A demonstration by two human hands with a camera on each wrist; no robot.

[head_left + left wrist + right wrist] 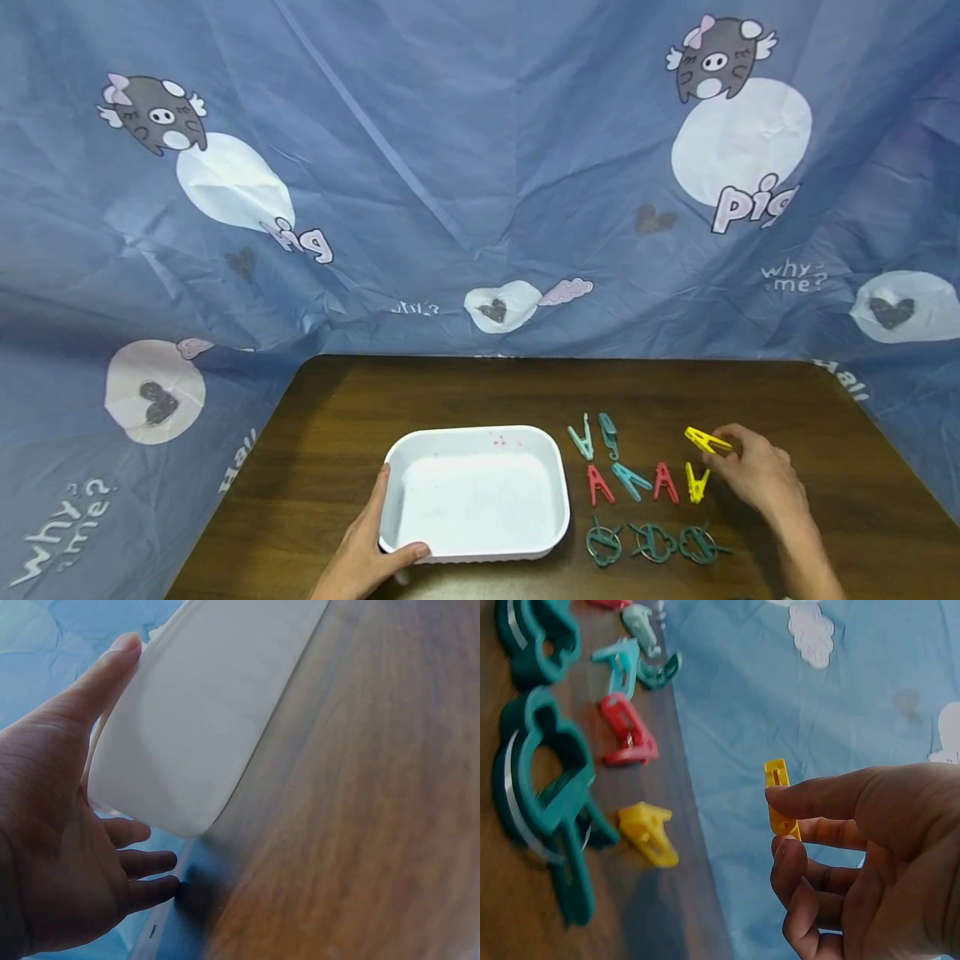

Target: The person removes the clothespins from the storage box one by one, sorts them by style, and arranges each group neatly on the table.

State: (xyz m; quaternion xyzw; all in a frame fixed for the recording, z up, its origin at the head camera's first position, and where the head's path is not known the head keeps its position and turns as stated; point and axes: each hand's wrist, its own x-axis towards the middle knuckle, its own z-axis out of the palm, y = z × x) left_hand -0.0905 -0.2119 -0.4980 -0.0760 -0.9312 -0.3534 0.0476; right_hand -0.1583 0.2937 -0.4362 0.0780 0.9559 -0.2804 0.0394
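My left hand [363,537] rests at the near left corner of a white tray [558,500], its thumb along the near rim and its index finger along the left side. In the left wrist view the other fingers extend loosely below the corner. My right hand [761,471] pinches a yellow clothespin [778,776] between thumb and fingers, held above the table. Just left of this hand lies another yellow clothespin [697,483]. Two red clothespins [598,486] and a blue clothespin [632,481] share its row.
Behind that row are a pale green clothespin [582,437] and a dark teal hooked clip [608,435]. Several dark green cloud-shaped clips [654,542] with metal rings lie nearer me. A blue printed cloth [450,167] hangs behind the brown wooden table [360,400].
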